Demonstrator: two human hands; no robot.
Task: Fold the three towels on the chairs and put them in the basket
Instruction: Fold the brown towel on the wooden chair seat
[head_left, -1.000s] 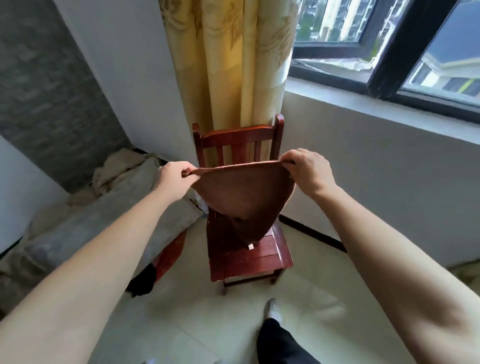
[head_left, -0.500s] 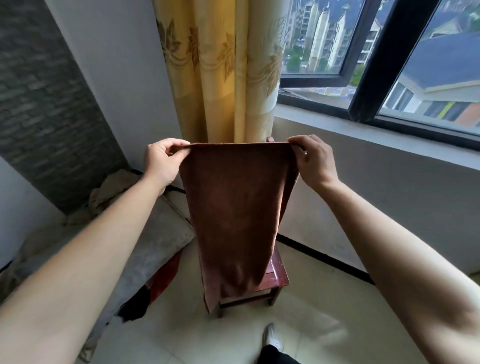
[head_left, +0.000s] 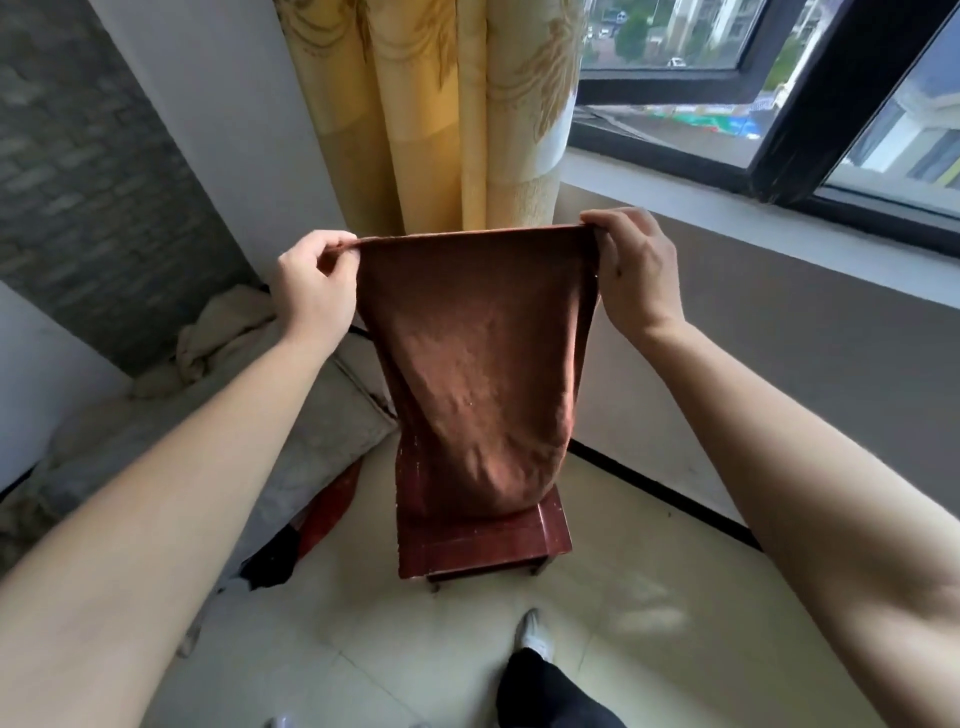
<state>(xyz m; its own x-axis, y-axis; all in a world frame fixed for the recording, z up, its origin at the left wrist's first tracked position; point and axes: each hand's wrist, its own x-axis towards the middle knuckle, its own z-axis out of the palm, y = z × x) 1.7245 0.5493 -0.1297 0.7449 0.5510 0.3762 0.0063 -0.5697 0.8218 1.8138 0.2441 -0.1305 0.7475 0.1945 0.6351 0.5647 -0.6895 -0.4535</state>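
Left hand (head_left: 311, 291), right hand (head_left: 636, 270) each pinch a top corner of brown towel (head_left: 478, 374). Lower end (bunched) meets chair seat (head_left: 483, 545).

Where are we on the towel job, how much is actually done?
Done: nothing finished shows; no basket or folded towel is in view. In hand: the left hand and right hand pinch the top corners of a brown towel, hanging unfolded above the chair. Left: folding it, basketing it, two others unseen.
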